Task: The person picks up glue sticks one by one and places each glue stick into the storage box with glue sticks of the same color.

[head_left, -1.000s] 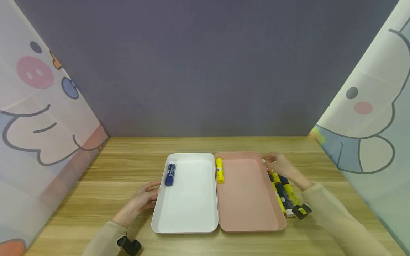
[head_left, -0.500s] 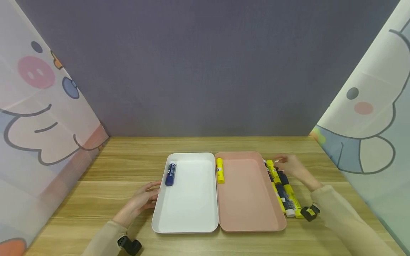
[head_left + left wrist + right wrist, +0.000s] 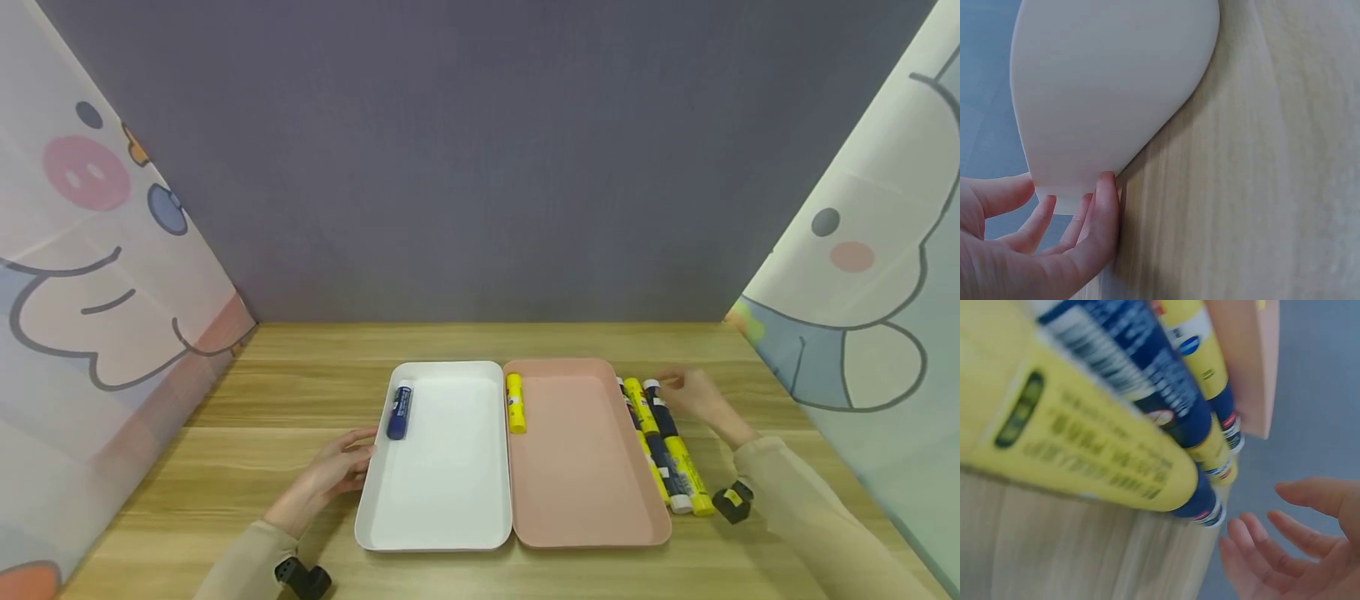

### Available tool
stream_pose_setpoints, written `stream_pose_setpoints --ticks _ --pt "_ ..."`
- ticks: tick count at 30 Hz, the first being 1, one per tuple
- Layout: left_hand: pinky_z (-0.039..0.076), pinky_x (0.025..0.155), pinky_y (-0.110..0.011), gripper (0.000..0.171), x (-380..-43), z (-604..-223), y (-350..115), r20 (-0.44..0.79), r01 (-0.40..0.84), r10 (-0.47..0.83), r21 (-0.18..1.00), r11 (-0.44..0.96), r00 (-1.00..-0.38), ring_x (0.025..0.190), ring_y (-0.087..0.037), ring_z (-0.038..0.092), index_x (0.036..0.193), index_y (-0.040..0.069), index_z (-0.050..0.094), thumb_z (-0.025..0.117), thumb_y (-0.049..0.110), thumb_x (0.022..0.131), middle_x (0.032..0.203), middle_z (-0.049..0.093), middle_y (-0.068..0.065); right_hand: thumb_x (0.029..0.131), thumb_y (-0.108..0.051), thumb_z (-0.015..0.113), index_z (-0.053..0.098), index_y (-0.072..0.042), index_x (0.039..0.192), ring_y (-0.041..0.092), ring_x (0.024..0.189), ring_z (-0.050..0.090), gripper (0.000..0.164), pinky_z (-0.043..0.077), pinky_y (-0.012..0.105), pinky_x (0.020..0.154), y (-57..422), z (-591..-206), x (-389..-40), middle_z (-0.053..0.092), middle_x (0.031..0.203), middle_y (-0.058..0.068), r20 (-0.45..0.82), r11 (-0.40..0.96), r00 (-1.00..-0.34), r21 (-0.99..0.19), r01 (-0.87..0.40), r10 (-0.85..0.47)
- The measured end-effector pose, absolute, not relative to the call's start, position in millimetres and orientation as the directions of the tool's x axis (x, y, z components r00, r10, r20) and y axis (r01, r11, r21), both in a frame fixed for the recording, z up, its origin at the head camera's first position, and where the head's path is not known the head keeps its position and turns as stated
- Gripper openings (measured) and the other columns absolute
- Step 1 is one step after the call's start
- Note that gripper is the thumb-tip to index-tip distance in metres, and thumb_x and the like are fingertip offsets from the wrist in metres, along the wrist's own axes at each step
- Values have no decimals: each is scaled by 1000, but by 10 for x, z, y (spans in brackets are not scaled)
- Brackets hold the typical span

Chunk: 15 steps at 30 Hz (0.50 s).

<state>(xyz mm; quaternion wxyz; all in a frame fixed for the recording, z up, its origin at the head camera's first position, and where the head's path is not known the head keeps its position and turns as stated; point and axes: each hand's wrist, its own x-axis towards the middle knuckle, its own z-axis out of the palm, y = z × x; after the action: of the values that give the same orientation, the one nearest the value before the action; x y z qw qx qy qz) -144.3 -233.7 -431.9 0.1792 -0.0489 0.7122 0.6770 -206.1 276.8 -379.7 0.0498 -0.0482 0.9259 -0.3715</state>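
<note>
My left hand [image 3: 333, 469] touches the outer left wall of the white tray [image 3: 438, 492], its thumb at the rim and its fingertips against the side in the left wrist view. A navy glue stick [image 3: 399, 412] lies in that tray. One yellow glue stick [image 3: 515, 403] lies in the pink tray [image 3: 577, 475]. My right hand [image 3: 693, 395] hovers by the white-ended top of a navy glue stick [image 3: 661, 410]. In the right wrist view its fingers [image 3: 1310, 534] are spread apart, holding nothing, just beyond the ends of the sticks.
Several yellow and navy glue sticks lie in rows along the pink tray's right wall, among them a yellow one [image 3: 688, 477] at the outer edge and another navy one [image 3: 666, 467]. Both trays stand side by side on the wooden table [image 3: 315, 383]. A grey panel [image 3: 480, 167] rises behind.
My right hand has moved to the right, away from the pink tray's edge and across the tops of the glue sticks, uncovering them. The left hand has stayed at the white tray.
</note>
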Motion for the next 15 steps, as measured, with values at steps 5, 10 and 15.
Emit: stream_pose_setpoints --ticks 5,10,15 --pt "48 70 -36 52 -1427 -4329 -2341 -317 -308 185 949 72 -930 81 -17 61 131 -9 26 49 12 89 101 60 -10 83 -7 52 45 17 114 24 65 59 40 48 33 55 2814 -3867 -2062 55 92 32 -86 758 -990 -651 -30 -113" --pt "48 70 -35 52 -1428 -4324 -2339 -318 -307 189 948 86 -929 81 -16 61 131 -10 25 48 12 90 99 60 -8 84 -11 53 42 19 116 23 69 58 45 49 34 56 2833 -3880 -2099 58 91 29 -155 772 -981 -635 11 -114" --pt "48 69 -34 51 -1432 -4315 -2324 -323 -312 177 946 89 -930 80 -14 60 132 -9 25 47 11 90 98 60 -8 83 -10 54 40 21 115 26 74 57 46 50 37 57 2853 -3923 -2135 53 99 35 -208 778 -971 -627 42 -115"
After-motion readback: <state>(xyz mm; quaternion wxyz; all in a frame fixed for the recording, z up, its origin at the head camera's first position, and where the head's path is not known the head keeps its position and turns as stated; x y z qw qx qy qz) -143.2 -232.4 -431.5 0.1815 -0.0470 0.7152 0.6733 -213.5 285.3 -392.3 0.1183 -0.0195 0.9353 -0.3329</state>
